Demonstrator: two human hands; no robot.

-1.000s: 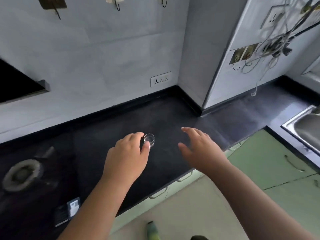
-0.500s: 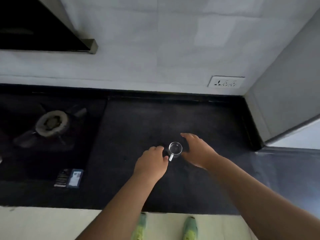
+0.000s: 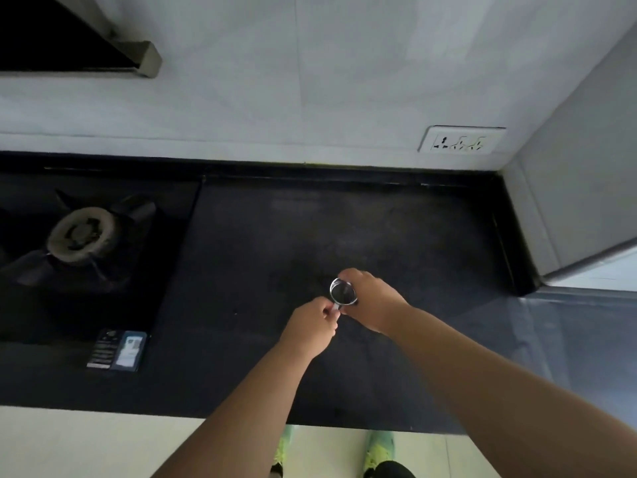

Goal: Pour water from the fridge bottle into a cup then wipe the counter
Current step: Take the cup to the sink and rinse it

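Observation:
A small clear glass cup point(image 3: 342, 291) with a handle stands upright on the black counter point(image 3: 344, 229), near its middle. My left hand point(image 3: 312, 326) pinches the cup's handle from the near side. My right hand point(image 3: 374, 300) wraps around the cup's right and far side, touching it. The cup looks dark inside; whether it holds water cannot be told. No bottle and no cloth are in view.
A gas burner point(image 3: 81, 234) sits on the stove at the left. A small dark and blue packet point(image 3: 117, 350) lies near the counter's front edge. A wall socket point(image 3: 460, 139) is at the back right. A wall corner point(image 3: 565, 215) bounds the counter's right end.
The view has swung left and down over the counter. My right hand has come in from the right and closed around the cup. My left hand has shifted onto the handle.

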